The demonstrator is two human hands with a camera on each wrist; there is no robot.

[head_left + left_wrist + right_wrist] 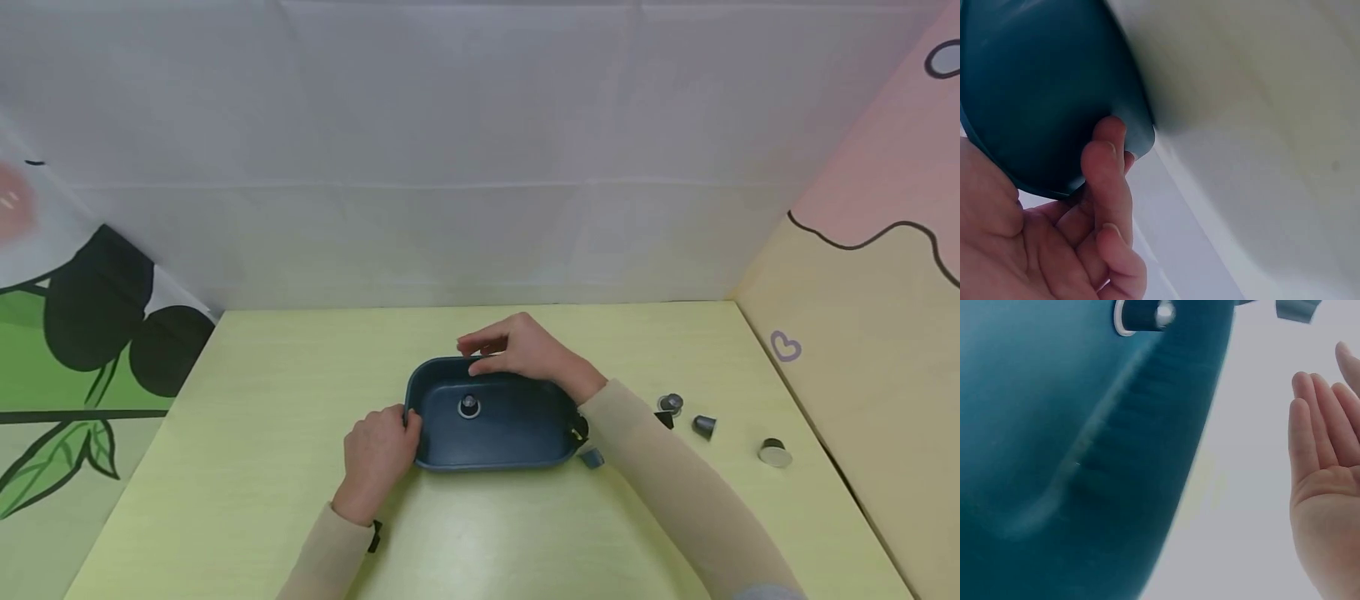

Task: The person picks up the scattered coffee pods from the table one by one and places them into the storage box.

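A dark blue tray (517, 429) with rounded corners lies on the table. My left hand (381, 448) grips its left end, the thumb over the rim and the fingers (1110, 181) against the outer wall. Inside the tray, toward the left, a small dark coffee capsule (468, 405) stands on its pale rimmed end. My right hand (521, 346) hovers over the far rim, fingers extended toward the left and thumb apart below them. Nothing shows between them. In the right wrist view the fingers (1304, 437) look straight, beside the tray's wall (1191, 425).
More coffee capsules lie to the right: a dark one (671, 403), a tipped one (703, 427) and one with a pale lid (774, 452). A blue capsule (591, 457) lies by the tray's near right corner, under the right forearm. A white wall (465, 167) stands behind the table.
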